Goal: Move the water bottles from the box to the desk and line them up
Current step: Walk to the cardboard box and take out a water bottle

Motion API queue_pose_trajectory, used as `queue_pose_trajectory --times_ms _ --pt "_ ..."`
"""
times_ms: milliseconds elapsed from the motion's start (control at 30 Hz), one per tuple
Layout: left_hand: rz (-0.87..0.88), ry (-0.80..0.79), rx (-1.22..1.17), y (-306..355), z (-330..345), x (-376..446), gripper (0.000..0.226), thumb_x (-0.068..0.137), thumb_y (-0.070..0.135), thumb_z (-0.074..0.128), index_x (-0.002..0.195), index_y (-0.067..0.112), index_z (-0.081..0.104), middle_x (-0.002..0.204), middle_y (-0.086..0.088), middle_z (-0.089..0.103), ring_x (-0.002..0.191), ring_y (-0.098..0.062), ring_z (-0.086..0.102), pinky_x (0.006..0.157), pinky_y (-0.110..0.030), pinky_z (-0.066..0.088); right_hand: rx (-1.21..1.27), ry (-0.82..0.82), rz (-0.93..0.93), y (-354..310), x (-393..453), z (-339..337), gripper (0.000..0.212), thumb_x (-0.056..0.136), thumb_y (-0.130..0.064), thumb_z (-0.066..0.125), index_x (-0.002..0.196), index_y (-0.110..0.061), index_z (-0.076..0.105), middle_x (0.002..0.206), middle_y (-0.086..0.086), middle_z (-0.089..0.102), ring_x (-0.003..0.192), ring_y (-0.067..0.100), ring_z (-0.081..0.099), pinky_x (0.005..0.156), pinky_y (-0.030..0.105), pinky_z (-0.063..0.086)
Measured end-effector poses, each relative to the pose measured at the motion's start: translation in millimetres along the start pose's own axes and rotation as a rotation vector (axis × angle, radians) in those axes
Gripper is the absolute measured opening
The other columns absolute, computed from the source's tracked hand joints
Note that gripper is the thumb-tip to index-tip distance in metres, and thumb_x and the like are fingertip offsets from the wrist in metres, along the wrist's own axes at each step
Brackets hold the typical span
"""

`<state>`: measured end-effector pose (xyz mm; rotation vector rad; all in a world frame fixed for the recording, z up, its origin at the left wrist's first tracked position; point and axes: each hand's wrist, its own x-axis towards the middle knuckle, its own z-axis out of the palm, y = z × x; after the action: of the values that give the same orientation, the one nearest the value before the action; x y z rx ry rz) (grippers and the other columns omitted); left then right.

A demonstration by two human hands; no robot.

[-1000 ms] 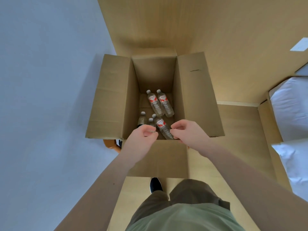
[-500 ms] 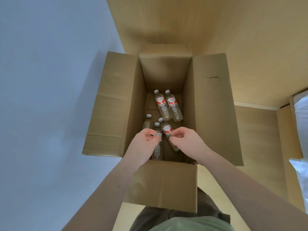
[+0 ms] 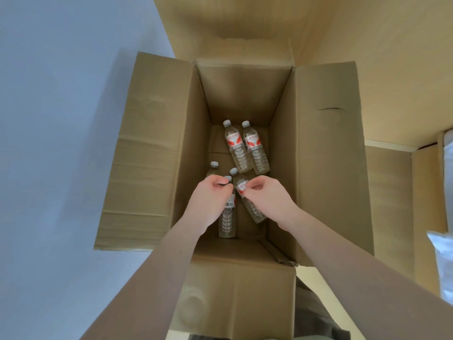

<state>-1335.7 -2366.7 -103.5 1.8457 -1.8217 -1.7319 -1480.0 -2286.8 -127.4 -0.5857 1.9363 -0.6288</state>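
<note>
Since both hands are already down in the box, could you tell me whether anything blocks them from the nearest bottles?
Nothing visible does. The left hand is over the barcode bottle and the right hand is at the angled bottle; the box flaps are folded open.

Matt cardboard box (image 3: 157, 153), clear plastic bottles (image 3: 246, 148)

So you've got the open box (image 3: 235, 94) right in front of you, five bottles lying in the bottom. Two (image 3: 237, 148) sit side by side toward the far wall. Three are nearer you: one (image 3: 212, 168) far left, one (image 3: 228, 219) under your left hand (image 3: 210, 202), one (image 3: 252, 207) under your right hand (image 3: 267, 200).
</note>
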Motion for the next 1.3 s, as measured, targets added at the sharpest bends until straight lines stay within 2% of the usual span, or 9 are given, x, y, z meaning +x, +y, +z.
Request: queue_pose_trajectory --times_ms 200,433,500,633,800,867,1100,1200,1300 --pt "-0.089 0.029 -0.026 -17 10 41 0.029 0.1 0.036 0.062 0.128 0.029 0.061 0.092 0.024 0.056 0.082 0.0 0.058 0.053 -0.007 0.039 0.014 0.009 0.078 7 35 16 0.027 0.091 -0.032 0.069 0.117 -0.026 0.066 0.102 -0.015 0.063 0.091 0.003 0.059 0.066 0.018 0.044" --pt "-0.158 0.03 -0.027 -37 27 87 0.029 0.101 0.031 0.062 0.129 0.027 0.06 0.101 0.014 0.06 0.085 -0.005 0.059 0.059 -0.016 0.043 0.0 -0.004 0.116 16 70 36 0.028 0.091 -0.032 0.066 0.118 -0.023 0.066 0.1 -0.011 0.065 0.09 0.006 0.06 0.066 0.021 0.046" --pt "-0.169 0.012 -0.026 -48 33 94 0.032 0.1 0.031 0.062 0.131 0.025 0.061 0.114 0.006 0.064 0.091 -0.007 0.062 0.065 -0.021 0.049 0.016 0.004 0.119 18 79 43 0.028 0.09 -0.031 0.067 0.116 -0.021 0.066 0.098 -0.007 0.067 0.089 0.008 0.062 0.067 0.025 0.048" --pt "-0.245 0.014 -0.041 -65 45 108 0.039 0.097 0.032 0.063 0.135 0.022 0.059 0.128 -0.004 0.062 0.105 -0.02 0.064 0.092 -0.041 0.057 0.029 0.032 0.144 24 97 60 0.026 0.089 -0.029 0.067 0.114 -0.021 0.067 0.098 -0.007 0.065 0.082 0.006 0.06 0.063 0.024 0.046" --pt "-0.339 0.038 -0.108 -78 50 135 0.037 0.097 0.029 0.063 0.133 0.02 0.061 0.124 -0.005 0.067 0.107 -0.024 0.066 0.095 -0.046 0.057 0.011 0.019 0.188 31 121 83 0.034 0.088 -0.032 0.067 0.119 -0.019 0.067 0.114 0.002 0.068 0.107 0.022 0.063 0.093 0.043 0.055" --pt "-0.363 0.066 -0.115 -84 52 144 0.036 0.097 0.029 0.062 0.131 0.021 0.06 0.127 -0.006 0.063 0.108 -0.025 0.065 0.096 -0.046 0.057 0.005 0.017 0.204 33 130 90 0.034 0.088 -0.032 0.066 0.119 -0.019 0.067 0.114 0.003 0.068 0.108 0.024 0.062 0.095 0.045 0.054" --pt "-0.431 0.173 -0.089 -100 75 167 0.054 0.097 0.031 0.062 0.146 0.017 0.044 0.15 -0.009 0.037 0.135 -0.034 0.043 0.112 -0.053 0.043 0.02 0.068 0.248 48 155 112 0.029 0.09 -0.027 0.061 0.116 -0.015 0.066 0.105 0.003 0.069 0.098 0.024 0.062 0.083 0.037 0.054" --pt "-0.45 0.183 -0.064 -108 83 176 0.066 0.095 0.033 0.065 0.152 0.016 0.037 0.154 -0.01 0.033 0.139 -0.035 0.038 0.114 -0.054 0.039 0.017 0.097 0.262 60 162 116 0.007 0.09 -0.026 0.061 0.094 -0.02 0.063 0.085 -0.005 0.062 0.081 0.018 0.059 0.068 0.031 0.048" --pt "-0.45 0.197 -0.015 -114 91 182 0.077 0.094 0.035 0.066 0.157 0.016 0.026 0.158 -0.011 0.029 0.144 -0.035 0.032 0.117 -0.056 0.034 0.024 0.107 0.258 69 168 119 0.02 0.091 -0.024 0.061 0.074 -0.027 0.051 0.074 -0.011 0.053 0.067 0.008 0.05 0.055 0.026 0.038"
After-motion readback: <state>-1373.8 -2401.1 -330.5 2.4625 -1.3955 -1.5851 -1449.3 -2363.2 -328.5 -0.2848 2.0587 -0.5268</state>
